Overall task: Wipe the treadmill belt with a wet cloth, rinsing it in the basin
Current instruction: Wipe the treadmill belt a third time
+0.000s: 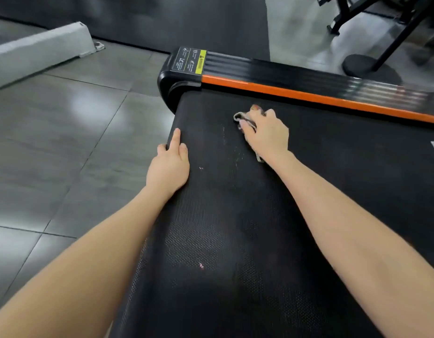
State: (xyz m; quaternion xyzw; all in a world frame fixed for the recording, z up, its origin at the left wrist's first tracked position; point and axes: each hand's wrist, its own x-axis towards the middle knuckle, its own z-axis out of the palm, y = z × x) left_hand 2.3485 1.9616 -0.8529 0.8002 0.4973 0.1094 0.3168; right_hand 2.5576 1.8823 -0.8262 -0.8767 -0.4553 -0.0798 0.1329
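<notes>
Cloth (241, 117) lay pressed on the treadmill belt (235, 215) near its far end, close to the orange side rail (308, 95).
The right hand (267, 135) bunched its fingers round the crumpled cloth. The left hand (168, 164) lay flat on the belt's left edge, fingers straight and close together. Overlapping strokes with even pressure across the pale specks (223, 135) nearby would likely have served best. No basin showed.

Glossy grey floor tiles (64, 132), black rubber mat (186, 20), pale beam (38, 48), black equipment stand (371, 67).

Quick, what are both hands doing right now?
Left hand: open, resting on the belt edge.
Right hand: holding the cloth on the belt.
</notes>
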